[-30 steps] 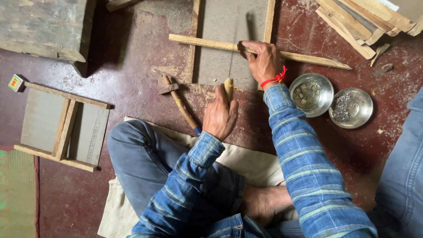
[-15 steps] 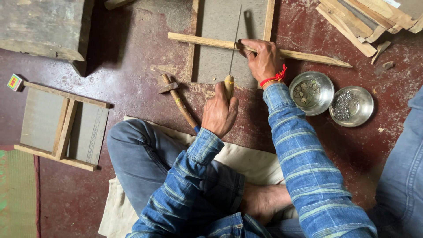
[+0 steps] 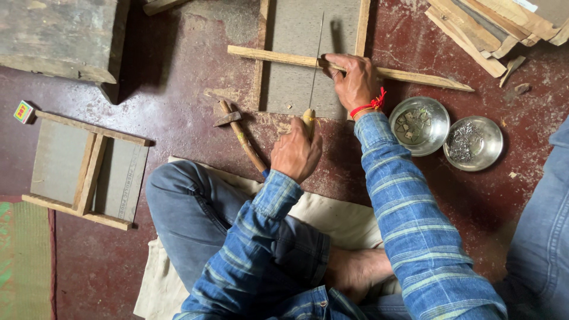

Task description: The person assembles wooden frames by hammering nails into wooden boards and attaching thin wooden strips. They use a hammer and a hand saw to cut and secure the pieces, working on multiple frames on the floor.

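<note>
Our left hand (image 3: 296, 153): fist closed, knuckles up, forearm bent inward. Our right hand (image 3: 354, 83): arm extended forward, fingers curled, pressing down.

We see small hammer (image 3: 240, 133) with wooden handle lying on red floor (image 3: 178, 112). Two round steel bowls (image 3: 421, 125) sit side by side, touching, both holding small metal bits. We note finished wooden-framed slate (image 3: 86, 169) lying apart, small colourful box (image 3: 24, 111) just beside its corner. Stack of wooden strips (image 3: 474, 29) fills far corner; weathered wooden block (image 3: 59, 35) opposite.
</note>
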